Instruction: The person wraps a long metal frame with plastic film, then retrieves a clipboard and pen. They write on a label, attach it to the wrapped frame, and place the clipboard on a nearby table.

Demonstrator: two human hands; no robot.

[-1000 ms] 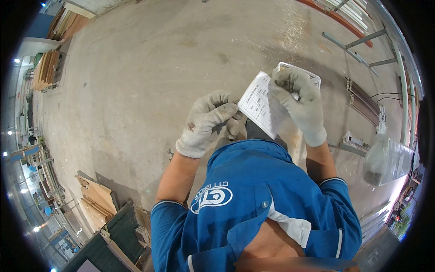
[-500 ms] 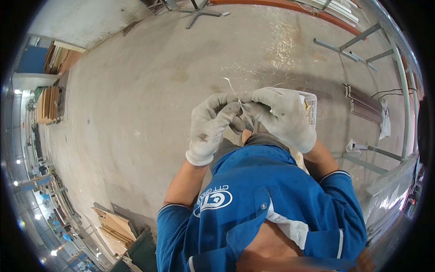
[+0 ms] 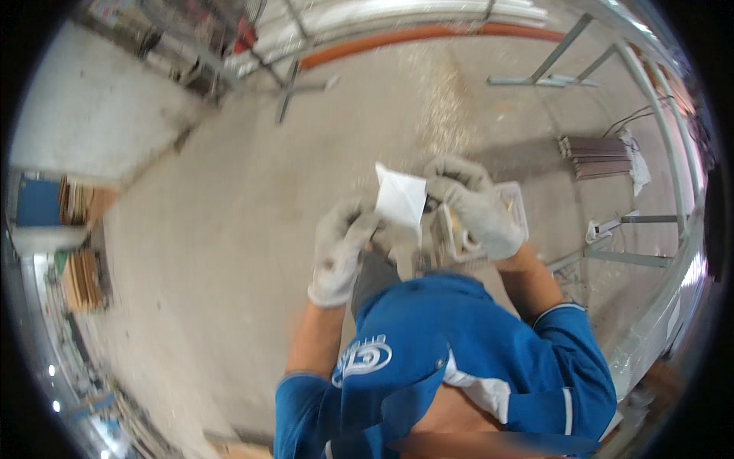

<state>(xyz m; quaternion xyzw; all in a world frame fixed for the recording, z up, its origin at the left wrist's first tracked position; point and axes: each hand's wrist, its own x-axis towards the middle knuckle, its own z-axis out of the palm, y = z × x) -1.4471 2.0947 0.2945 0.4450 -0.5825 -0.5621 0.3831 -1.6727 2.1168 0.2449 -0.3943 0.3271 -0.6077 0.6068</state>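
Observation:
A small white sheet point(image 3: 400, 197), of paper or thin plastic, is spread between my hands with a crease across it. My left hand point(image 3: 339, 249), in a grey-white work glove, pinches its left edge near the lower corner. On the other side, my right hand point(image 3: 475, 205), gloved alike, grips the right edge with thumb and fingers. A white plastic basket point(image 3: 522, 208) stands on the floor behind and below my right hand, which partly hides it. Several small pieces show inside, too blurred to name.
Grey metal frames point(image 3: 646, 260) stand along the right. A stack of brown profiles point(image 3: 596, 157) lies on the floor near them, with a white plastic bag point(image 3: 638, 164) beside it. An orange beam point(image 3: 428, 34) runs along the far side. Boards point(image 3: 82, 281) are stacked at the left.
The white sheet, seen as a thin strip before, is now opened out flat. My hands have moved a little apart. The view has shifted, showing more of the far side and the basket.

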